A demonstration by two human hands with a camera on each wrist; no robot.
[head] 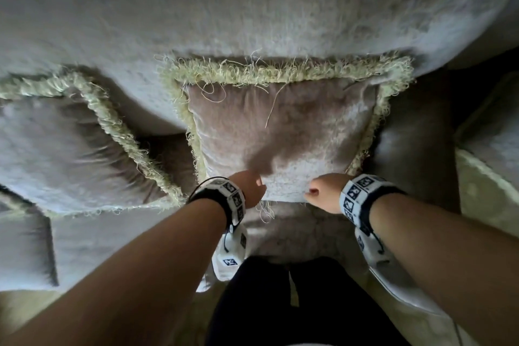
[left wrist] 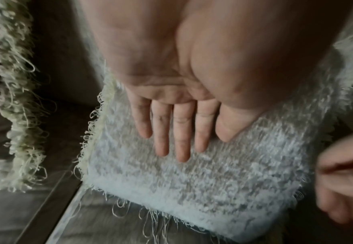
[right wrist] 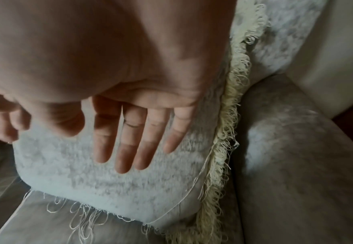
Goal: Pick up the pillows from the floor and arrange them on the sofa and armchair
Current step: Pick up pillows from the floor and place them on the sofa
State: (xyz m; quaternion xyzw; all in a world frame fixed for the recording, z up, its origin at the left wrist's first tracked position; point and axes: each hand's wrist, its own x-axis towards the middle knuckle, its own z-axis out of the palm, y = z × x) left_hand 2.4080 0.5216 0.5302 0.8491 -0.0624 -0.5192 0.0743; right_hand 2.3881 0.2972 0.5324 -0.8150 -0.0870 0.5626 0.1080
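Left pillow (head: pixel 70 149): a fringed pillow is seen laid on the sofa (head: pixel 252 8) seat, tilted against the backrest, well to the left of both hands.
Left hand (head: pixel 250 188): it is held released, with the fingers (left wrist: pixel 181 132) straight and laid flat on the lower part of the middle pillow (head: pixel 280 132); nothing is grasped.
Middle pillow: it is stood on the seat, leaned on the backrest, with its fringe (head: pixel 280 70) along the top and both sides.
Right hand (head: pixel 323 191): it is likewise released, with the fingers (right wrist: pixel 133 140) straight on the pillow's face near its right fringe.
Armrest (right wrist: pixel 296 148): it is found just beside the pillow's right edge.
Progress: two pillows are judged placed on the sofa; the second is being patted into place. Neither the floor pillows nor the armchair can be made out, so what is left cannot be told.
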